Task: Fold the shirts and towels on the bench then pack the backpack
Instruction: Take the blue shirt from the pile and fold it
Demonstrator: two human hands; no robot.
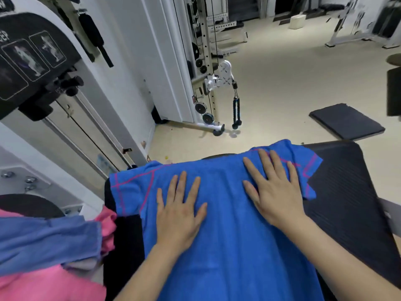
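Observation:
A bright blue shirt [225, 253] with pink stitching lies spread flat on the black padded bench [351, 187], its sleeves reaching left and right. My left hand [179, 211] rests flat on the shirt near its middle, fingers straight and spread. My right hand [272, 187] presses flat on the shirt close to the right sleeve, fingers also spread. To the left, a pile of cloth holds a dull blue towel [47, 242] draped over pink fabric [43, 285]. No backpack is in view.
A white cable machine [217, 79] with pulleys and a hanging rope handle [236, 109] stands on the floor ahead. A dark floor mat [347, 122] lies beyond the bench on the right. A black and white machine shroud [32, 57] stands close on the left.

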